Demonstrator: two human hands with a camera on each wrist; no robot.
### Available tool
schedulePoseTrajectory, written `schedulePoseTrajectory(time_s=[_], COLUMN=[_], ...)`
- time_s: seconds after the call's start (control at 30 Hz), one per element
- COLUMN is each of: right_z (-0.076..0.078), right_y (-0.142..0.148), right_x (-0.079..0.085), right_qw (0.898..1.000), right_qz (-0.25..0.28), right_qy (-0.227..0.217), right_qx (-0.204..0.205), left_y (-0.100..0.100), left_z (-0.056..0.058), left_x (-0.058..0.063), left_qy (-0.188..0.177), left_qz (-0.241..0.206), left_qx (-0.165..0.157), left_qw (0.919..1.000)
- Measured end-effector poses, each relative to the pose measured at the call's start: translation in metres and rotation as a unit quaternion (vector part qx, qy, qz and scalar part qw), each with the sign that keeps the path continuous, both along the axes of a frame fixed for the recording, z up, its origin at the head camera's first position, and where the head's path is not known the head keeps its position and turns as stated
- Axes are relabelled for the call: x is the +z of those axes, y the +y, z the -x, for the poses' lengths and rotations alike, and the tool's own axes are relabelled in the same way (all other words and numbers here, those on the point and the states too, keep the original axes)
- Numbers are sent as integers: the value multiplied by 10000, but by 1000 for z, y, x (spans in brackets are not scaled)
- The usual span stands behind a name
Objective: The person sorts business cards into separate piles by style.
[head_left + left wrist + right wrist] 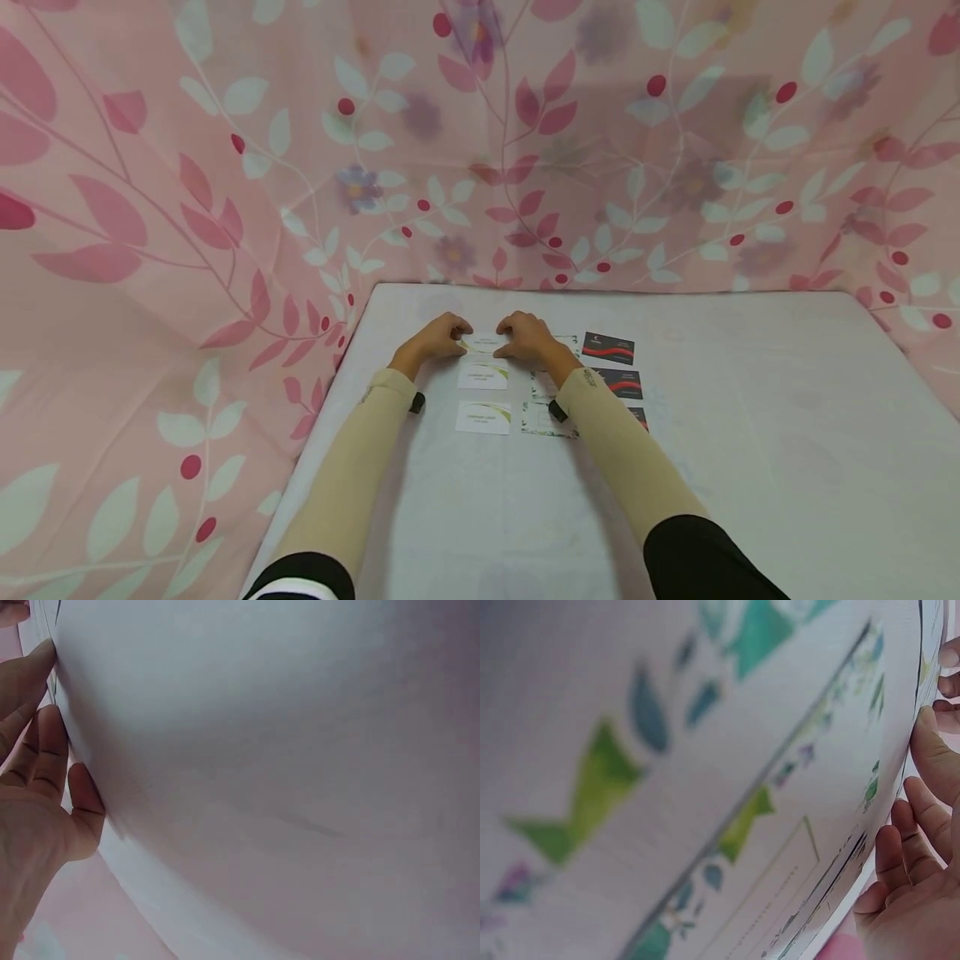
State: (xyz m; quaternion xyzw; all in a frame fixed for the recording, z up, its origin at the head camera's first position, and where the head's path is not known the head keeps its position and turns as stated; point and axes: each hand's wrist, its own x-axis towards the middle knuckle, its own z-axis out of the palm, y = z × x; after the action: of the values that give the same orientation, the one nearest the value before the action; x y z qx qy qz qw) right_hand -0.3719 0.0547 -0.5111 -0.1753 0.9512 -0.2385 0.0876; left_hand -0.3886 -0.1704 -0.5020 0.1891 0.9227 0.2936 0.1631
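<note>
White card sits on counter, far end of leftmost column. Your left hand, right hand pinch opposite ends, fingers curled. Expect light, thin, bendable stock; take by edges.

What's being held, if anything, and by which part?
Left grip and right grip sit at opposite short ends of the farthest white rectangular card with green curves; whether they pinch or merely touch it cannot be told.
</note>
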Motion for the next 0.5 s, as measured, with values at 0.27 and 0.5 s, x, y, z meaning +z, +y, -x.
schedulePoseTrajectory(time_s=[0.27, 0.5], right_z=[-2, -8], right_y=[-2, -6], right_x=[0, 5], right_qw=[9995, 9971], right_qz=[-169, -455], right_qy=[254, 614], right_qx=[114, 69], left_y=[7, 15], left_z=[-6, -13], left_x=[3, 8], left_qy=[370, 817], left_qz=[461, 701], left_qx=[-157, -254], left_qw=[9981, 9939])
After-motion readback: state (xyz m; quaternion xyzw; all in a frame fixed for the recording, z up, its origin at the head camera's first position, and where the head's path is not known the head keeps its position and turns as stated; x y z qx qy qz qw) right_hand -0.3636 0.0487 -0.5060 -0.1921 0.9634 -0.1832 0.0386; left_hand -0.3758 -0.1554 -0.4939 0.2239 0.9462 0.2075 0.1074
